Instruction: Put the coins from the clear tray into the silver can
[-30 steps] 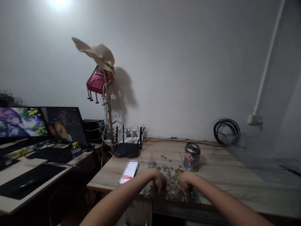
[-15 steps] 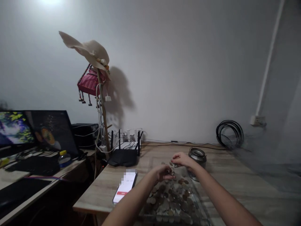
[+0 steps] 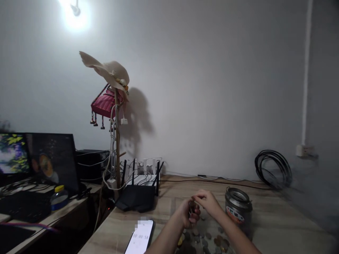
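Note:
Loose coins (image 3: 205,243) lie along the lower edge of the view, below my hands, mostly silvery with some brownish ones. My left hand (image 3: 191,214) is curled closed, palm turned inward, around a few coins (image 3: 191,208) that glint between the fingers. Touching its top, my right hand (image 3: 209,203) has thumb and fingers pinched together; anything between those fingertips is hidden. Right of the hands stands a dark jar (image 3: 239,208) with a metal rim and an orange-and-white label.
A phone (image 3: 141,236) showing a running timer lies left of my forearm. Behind it sit a black router (image 3: 137,197) and cables. A coil of black cable (image 3: 274,169) rests by the wall. Monitors (image 3: 54,160) and a yellow-capped bottle (image 3: 59,197) occupy the neighbouring desk.
My view has tilted up, so the scene sits lower. My right hand has come against my left hand, which has closed more. The phone display now shows timer digits.

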A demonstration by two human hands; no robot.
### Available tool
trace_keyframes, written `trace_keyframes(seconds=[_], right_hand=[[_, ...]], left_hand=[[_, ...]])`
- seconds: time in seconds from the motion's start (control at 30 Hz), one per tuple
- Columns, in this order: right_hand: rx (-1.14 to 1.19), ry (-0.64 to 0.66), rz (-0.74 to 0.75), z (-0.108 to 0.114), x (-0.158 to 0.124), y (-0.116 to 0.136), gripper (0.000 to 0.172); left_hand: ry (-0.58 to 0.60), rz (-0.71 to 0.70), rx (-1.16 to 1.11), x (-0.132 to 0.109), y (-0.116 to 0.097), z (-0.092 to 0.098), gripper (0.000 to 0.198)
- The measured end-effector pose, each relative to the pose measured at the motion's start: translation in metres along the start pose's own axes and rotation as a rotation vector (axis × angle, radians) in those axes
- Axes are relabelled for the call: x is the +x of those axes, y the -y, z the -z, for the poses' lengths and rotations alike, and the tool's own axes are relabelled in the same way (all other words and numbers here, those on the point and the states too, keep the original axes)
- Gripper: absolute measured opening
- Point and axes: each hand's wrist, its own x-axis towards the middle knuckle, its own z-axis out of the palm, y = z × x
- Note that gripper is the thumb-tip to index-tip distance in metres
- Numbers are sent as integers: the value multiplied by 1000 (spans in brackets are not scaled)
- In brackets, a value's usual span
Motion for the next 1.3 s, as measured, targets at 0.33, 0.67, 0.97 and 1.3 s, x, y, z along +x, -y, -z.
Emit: trace_keyframes(seconds=[0.33, 0.67, 0.97, 1.3], right_hand=[[-620, -753, -114, 99, -40, -21, 28], [-639, -574, -359, 120, -43, -56, 26], [-709, -521, -438, 115, -45, -44, 28], [-398, -475, 54, 51, -35, -1, 28]], left_hand=[[-19, 11, 138, 0, -1, 13, 22], [-14, -18, 116, -8, 0, 13, 8], [-113, -218, 333, -4, 7, 11, 16], [-87, -313, 402, -7, 10, 10, 25]])
